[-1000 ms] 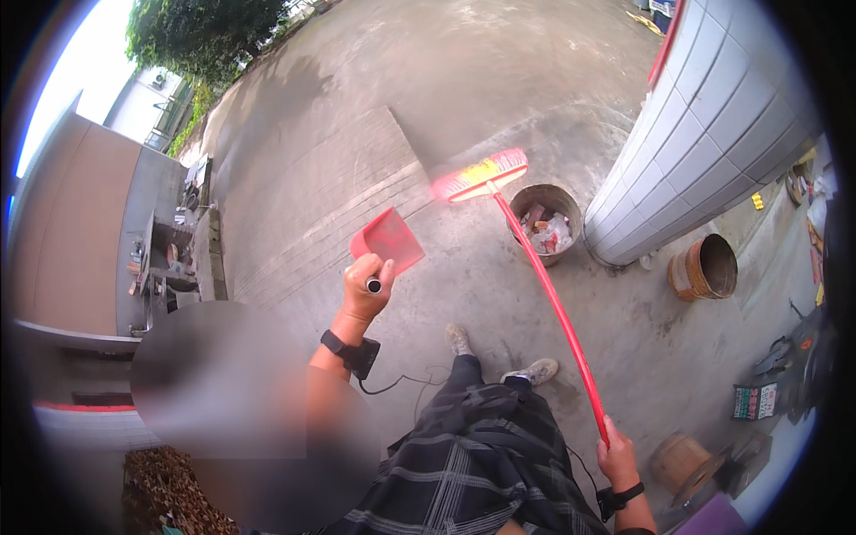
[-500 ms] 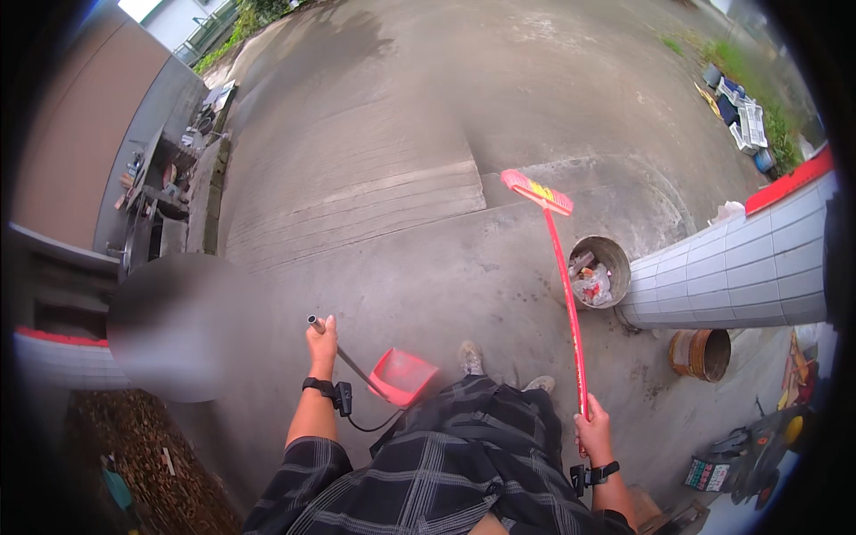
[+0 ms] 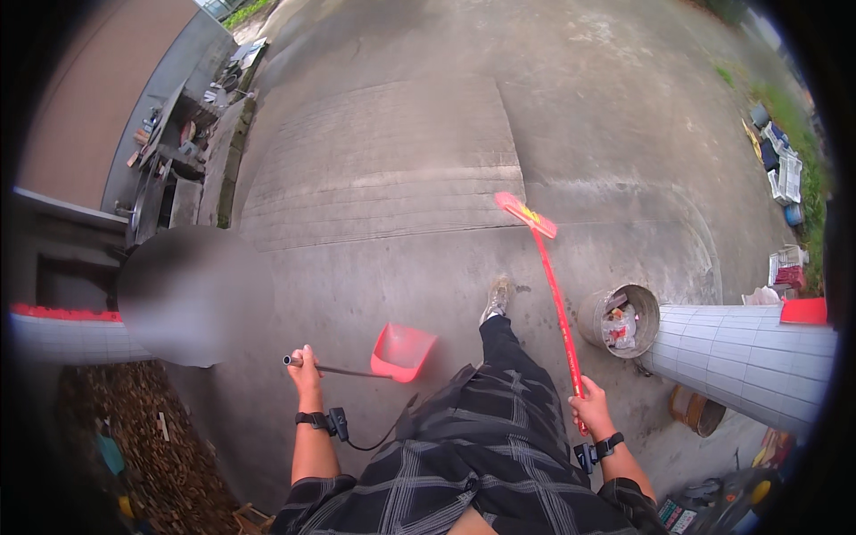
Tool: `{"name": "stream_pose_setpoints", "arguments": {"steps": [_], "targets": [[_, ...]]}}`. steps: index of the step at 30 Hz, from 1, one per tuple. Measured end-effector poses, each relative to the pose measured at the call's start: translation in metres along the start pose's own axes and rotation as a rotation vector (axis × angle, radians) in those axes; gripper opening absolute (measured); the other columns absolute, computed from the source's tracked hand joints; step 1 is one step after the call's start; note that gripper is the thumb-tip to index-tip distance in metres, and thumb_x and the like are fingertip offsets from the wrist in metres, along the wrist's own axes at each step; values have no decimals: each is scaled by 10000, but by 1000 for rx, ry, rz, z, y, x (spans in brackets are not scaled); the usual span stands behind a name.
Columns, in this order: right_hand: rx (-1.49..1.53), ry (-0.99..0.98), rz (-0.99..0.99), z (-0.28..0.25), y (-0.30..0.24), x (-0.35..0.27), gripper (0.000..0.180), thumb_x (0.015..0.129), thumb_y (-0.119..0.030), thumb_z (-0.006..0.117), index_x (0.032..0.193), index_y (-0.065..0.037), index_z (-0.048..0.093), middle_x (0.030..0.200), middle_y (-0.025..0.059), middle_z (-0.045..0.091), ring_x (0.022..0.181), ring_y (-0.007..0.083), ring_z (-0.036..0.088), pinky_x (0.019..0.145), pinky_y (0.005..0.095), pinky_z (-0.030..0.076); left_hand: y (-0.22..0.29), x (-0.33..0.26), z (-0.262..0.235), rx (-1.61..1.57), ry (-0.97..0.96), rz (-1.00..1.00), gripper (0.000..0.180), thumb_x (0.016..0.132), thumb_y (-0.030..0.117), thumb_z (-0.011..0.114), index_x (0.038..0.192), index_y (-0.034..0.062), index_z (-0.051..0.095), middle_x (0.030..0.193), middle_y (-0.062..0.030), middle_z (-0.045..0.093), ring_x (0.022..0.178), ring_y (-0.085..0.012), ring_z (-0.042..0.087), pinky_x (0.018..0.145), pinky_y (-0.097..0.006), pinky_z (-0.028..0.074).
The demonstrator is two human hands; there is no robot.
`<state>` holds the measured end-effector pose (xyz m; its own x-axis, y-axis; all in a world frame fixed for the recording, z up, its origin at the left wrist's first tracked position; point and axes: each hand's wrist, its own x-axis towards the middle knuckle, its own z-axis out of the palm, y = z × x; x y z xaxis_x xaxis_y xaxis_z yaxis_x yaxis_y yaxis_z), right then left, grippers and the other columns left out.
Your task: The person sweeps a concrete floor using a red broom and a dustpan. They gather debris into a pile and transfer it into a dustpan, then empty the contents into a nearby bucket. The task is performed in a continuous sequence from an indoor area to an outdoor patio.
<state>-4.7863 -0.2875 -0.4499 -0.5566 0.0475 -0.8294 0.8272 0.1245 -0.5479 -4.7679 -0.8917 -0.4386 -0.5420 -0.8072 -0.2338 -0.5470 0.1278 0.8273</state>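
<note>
My left hand (image 3: pixel 306 370) grips the dark metal handle of a red dustpan (image 3: pixel 404 350), which hangs low over the concrete just left of my leg. My right hand (image 3: pixel 589 413) holds the lower end of a red broom's stick (image 3: pixel 557 299). The broom's red and yellow head (image 3: pixel 525 214) points away from me and sits at the edge of a ribbed concrete ramp. My foot in a worn shoe (image 3: pixel 496 298) is stepping forward between dustpan and broom.
A round metal bucket (image 3: pixel 620 318) with rubbish stands right of the broom. A white tiled wall (image 3: pixel 744 360) curves in at the right, with a brown pot (image 3: pixel 692 410) at its base. Cluttered shelving (image 3: pixel 165 160) lines the left; leaf litter (image 3: pixel 134 437) lies lower left.
The view has swung left and the ramp is now ahead. My left hand lowered the dustpan from chest height to near the ground. The broom head swung from beside the bucket toward the ramp.
</note>
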Motion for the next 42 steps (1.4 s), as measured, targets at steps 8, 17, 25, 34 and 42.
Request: {"name": "stream_pose_setpoints", "arguments": {"steps": [8,17,25,34,42], "targets": [[125,-123,106,39,-154,123,639,840,59,591,1415,-82,351,671,7,485,470,88,464,360,269,402,109,93,41,-139,65,57,245,963,230,556,763,110,482,705,-9,535,629,-92,531,434,-243,479],[216,-124,138,90,-308,211,519,907,-24,539,1389,-114,368,717,8,481,482,74,439,375,230,374,209,218,130,-259,-26,198,259,971,207,547,749,86,489,763,-30,556,724,-101,555,548,-269,549],[324,-24,153,169,-374,277,678,887,27,544,1480,-166,279,697,21,500,497,88,453,391,243,379,264,361,256,-119,-339,318,312,947,189,595,691,84,452,693,6,484,620,-78,492,532,-247,459],[419,28,152,205,-424,324,687,887,41,527,1496,-155,277,724,43,538,507,103,481,393,266,402,335,450,392,-87,-561,334,295,935,198,620,713,86,463,702,24,464,598,-60,459,548,-228,426],[421,30,190,219,-452,393,730,872,29,529,1517,-106,213,712,49,542,494,110,491,391,271,416,361,500,523,-6,-694,346,313,910,149,644,697,79,426,627,39,445,568,-51,381,507,-241,340]]}}
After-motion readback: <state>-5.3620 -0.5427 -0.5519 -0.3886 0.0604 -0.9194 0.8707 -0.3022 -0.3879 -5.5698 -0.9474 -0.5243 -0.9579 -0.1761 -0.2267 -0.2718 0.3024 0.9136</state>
